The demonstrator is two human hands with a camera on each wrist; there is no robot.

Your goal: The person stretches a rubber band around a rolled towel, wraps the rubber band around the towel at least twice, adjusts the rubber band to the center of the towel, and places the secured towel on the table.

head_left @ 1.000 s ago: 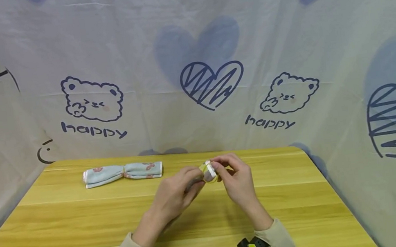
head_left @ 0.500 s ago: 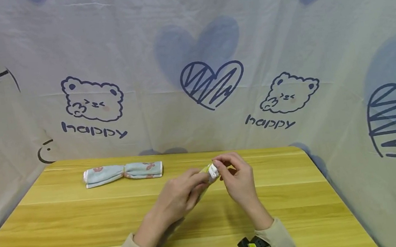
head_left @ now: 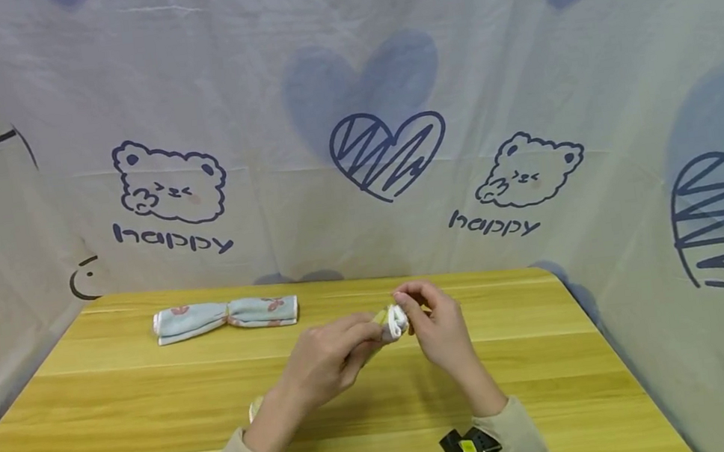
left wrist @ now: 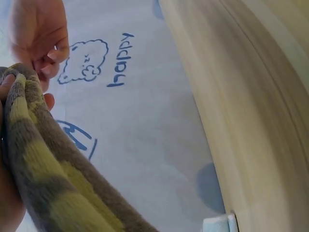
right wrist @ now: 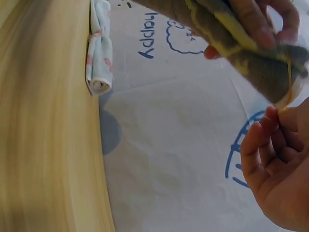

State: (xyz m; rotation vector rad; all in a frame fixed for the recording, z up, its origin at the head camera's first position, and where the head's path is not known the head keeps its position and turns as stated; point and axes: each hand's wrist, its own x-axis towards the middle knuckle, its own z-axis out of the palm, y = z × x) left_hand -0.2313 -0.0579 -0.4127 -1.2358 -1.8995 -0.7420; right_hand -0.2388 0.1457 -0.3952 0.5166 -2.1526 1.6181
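By the left hand (head_left: 329, 354), a striped cloth roll (left wrist: 53, 166) is gripped above the table (head_left: 153, 402), toward six o'clock in the head view; by the right hand (head_left: 441, 331), at three, a yellow band (right wrist: 289, 82) is pinched at its tip and, if overstretched, could be lost; at nine, a tied blue roll (head_left: 200, 320) is seen

Grey-and-yellow cloth (left wrist: 55, 166) in left hand (left wrist: 9, 195), right hand (left wrist: 39, 35) near.

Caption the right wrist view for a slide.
Left hand grips a rolled cloth; right hand pinches a yellow band near its end.
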